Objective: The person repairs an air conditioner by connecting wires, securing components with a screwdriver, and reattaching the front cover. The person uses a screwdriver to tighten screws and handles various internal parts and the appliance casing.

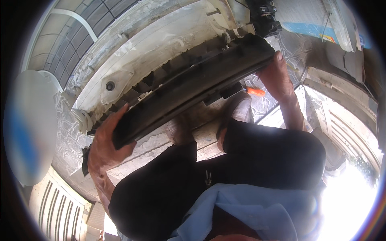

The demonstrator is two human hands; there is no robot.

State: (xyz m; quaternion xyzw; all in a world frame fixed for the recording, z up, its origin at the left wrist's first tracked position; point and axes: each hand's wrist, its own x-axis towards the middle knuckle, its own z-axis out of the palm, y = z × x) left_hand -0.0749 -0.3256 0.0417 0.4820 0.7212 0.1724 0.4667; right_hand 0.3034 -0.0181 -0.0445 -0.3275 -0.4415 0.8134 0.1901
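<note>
A long black plastic trim panel stretches slantwise in front of my knees, its right end farther away than its left. My left hand grips its left end, fingers over the far edge and thumb at the near one. At the opposite end my right hand holds on, thumb up along the edge; its other fingers are partly hidden. Just beyond lies a large curved off-white casing with a dark round fitting. Jagged dark pieces show between casing and panel; whether they join the panel I cannot tell.
An orange-handled tool lies on the patterned floor near my right shoe. Slatted cream panels stand at the lower left and at the right. A black part is at the top right. Glare washes out the lower right.
</note>
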